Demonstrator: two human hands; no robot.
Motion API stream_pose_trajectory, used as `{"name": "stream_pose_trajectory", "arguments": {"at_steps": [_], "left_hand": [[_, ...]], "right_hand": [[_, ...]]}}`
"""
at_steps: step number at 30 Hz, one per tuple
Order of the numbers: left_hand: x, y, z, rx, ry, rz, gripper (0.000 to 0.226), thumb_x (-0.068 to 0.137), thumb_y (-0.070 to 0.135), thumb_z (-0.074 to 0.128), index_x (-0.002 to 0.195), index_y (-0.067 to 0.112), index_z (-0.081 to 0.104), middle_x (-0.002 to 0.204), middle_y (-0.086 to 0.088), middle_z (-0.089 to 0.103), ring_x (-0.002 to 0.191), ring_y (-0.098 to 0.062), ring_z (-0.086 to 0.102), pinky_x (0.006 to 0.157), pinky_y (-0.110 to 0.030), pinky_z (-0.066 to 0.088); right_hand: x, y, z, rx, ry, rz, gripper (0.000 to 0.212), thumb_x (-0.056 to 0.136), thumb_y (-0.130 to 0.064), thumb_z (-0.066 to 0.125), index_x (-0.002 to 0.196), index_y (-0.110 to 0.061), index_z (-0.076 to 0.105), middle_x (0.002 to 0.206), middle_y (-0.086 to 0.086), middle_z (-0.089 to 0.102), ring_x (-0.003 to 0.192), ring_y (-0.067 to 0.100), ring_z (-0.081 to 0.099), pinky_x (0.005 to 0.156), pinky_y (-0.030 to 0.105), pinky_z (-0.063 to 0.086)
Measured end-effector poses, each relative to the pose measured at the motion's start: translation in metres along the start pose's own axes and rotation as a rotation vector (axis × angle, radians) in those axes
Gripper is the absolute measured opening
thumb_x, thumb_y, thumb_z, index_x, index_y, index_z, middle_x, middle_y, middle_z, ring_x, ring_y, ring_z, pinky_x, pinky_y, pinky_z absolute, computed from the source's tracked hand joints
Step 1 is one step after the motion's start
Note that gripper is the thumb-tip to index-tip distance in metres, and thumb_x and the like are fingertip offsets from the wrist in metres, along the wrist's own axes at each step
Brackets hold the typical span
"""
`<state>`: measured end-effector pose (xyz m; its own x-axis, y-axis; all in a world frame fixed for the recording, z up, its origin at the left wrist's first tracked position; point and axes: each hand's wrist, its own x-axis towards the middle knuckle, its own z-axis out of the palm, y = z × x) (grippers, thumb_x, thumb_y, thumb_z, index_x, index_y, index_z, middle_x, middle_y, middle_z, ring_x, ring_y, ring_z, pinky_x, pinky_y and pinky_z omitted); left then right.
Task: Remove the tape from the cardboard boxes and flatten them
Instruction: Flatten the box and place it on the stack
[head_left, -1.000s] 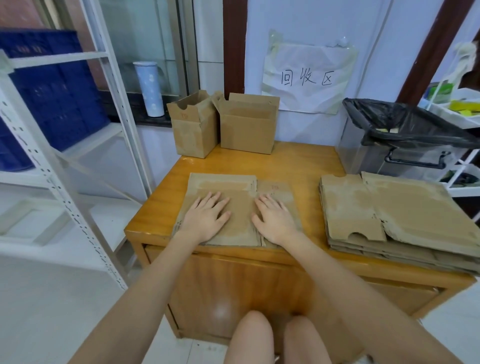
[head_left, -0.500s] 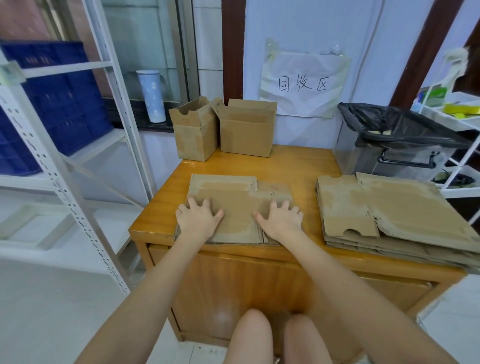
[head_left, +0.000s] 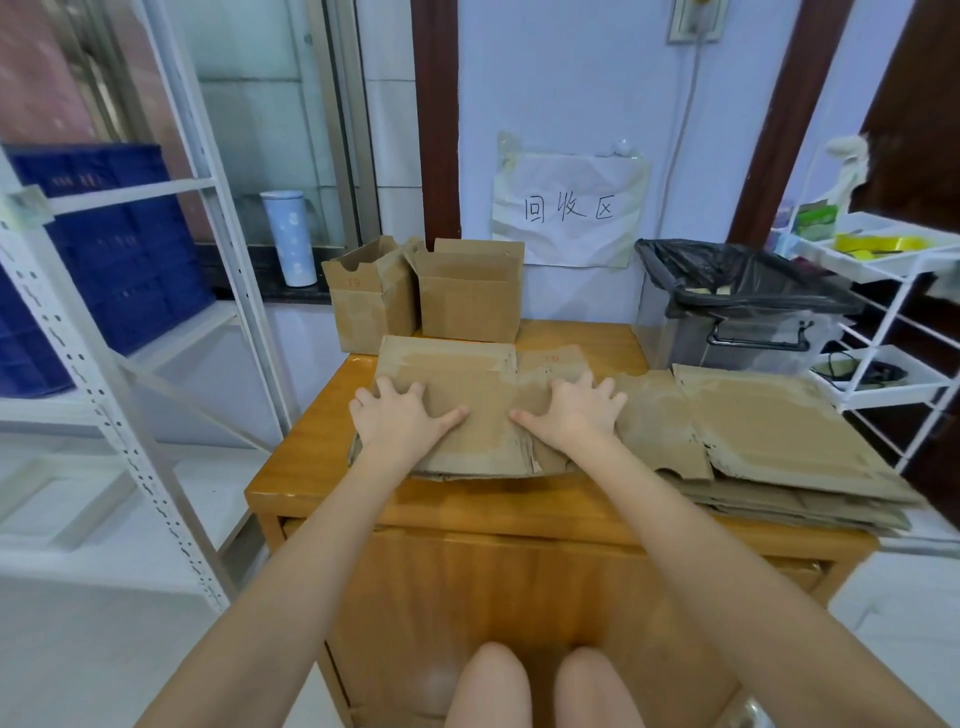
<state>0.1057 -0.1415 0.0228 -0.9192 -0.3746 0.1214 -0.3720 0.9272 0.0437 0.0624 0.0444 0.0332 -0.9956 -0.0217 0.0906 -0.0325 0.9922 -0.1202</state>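
Now both hands, left hand (head_left: 400, 418) and right hand (head_left: 574, 413), press the flattened box (head_left: 467, 384) on the bench (head_left: 519, 501), grip splayed, clamping nothing; next likely: stack it rightward on the flattened pile (head_left: 769, 431); 2 upright boxes (head_left: 426, 296) remain.

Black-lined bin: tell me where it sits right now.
In the head view the black-lined bin stands at the right, beyond the wooden table's far right corner, behind the stack of flattened cardboard and beside the white wire rack.

Flattened box (head_left: 457, 395): matt, scuffed brown cardboard. Table (head_left: 519, 506): glossy varnished wood. Bin liner (head_left: 737, 275): shiny black plastic (crinkled). Wall sign (head_left: 569, 208): creased paper.
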Motion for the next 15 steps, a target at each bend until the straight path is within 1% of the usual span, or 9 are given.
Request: {"name": "stream_pose_trajectory", "arguments": {"at_steps": [4,7,11,15], "left_hand": [[0.001,0.029,-0.024,-0.045,0.05,0.053,0.088,0.075,0.088,0.025,0.141,0.032,0.04,0.142,-0.017,0.036,0.12,-0.04,0.04,0.095,-0.041,0.033],[-0.004,0.066,-0.034,-0.068,0.057,0.119,0.087,0.076,0.087,0.026,0.141,0.031,0.04,0.14,-0.016,0.036,0.119,-0.04,0.04,0.094,-0.041,0.032],[-0.017,0.128,-0.036,-0.093,0.011,0.195,0.086,0.077,0.086,0.028,0.14,0.029,0.043,0.136,-0.016,0.04,0.118,-0.04,0.04,0.094,-0.042,0.032],[-0.03,0.189,-0.033,-0.098,-0.039,0.266,0.085,0.078,0.085,0.03,0.139,0.027,0.043,0.137,-0.016,0.039,0.12,-0.04,0.039,0.096,-0.042,0.032]], "right_hand": [[0.001,0.024,-0.031,-0.011,0.079,0.04,0.077,0.075,-0.082,0.045,0.119,-0.02,0.059,0.136,0.014,0.044,0.122,0.038,0.036,0.099,0.046,0.029],[0.0,0.058,-0.047,-0.011,0.11,0.103,0.08,0.072,-0.083,0.046,0.117,-0.019,0.06,0.138,0.014,0.043,0.123,0.038,0.036,0.099,0.046,0.029],[-0.005,0.118,-0.063,0.003,0.122,0.196,0.077,0.072,-0.081,0.051,0.116,-0.019,0.059,0.141,0.015,0.04,0.128,0.039,0.032,0.104,0.05,0.025],[-0.011,0.178,-0.069,-0.003,0.11,0.289,0.078,0.071,-0.082,0.052,0.117,-0.019,0.059,0.142,0.016,0.039,0.132,0.04,0.031,0.108,0.052,0.024]]}}
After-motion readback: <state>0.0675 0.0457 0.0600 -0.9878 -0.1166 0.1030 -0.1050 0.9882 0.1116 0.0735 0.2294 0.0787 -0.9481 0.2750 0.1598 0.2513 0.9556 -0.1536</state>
